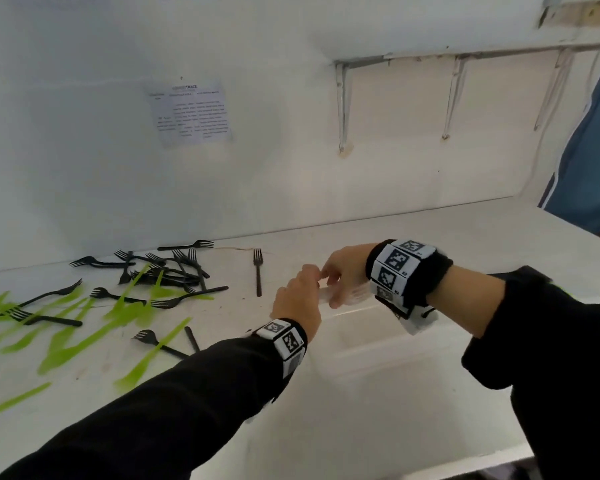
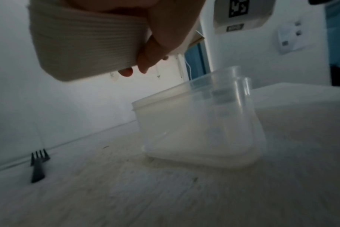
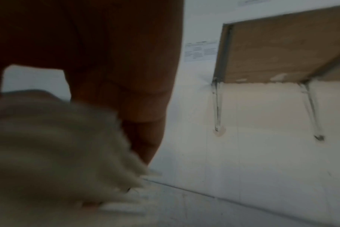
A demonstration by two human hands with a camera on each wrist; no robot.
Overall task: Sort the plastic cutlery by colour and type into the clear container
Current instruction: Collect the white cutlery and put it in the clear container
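both hands meet above the clear container on the white counter: the left hand and right hand curl their fingers around a stack of pale clear cutlery. black forks and green knives lie scattered to the left.

Dim, blurred wrist views; brighter head view

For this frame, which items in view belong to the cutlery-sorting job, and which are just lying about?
Job:
- black forks
- green knives
- stack of white cutlery, held by both hands
- clear container

Lying about:
- printed sheet on the wall
- shelf brackets
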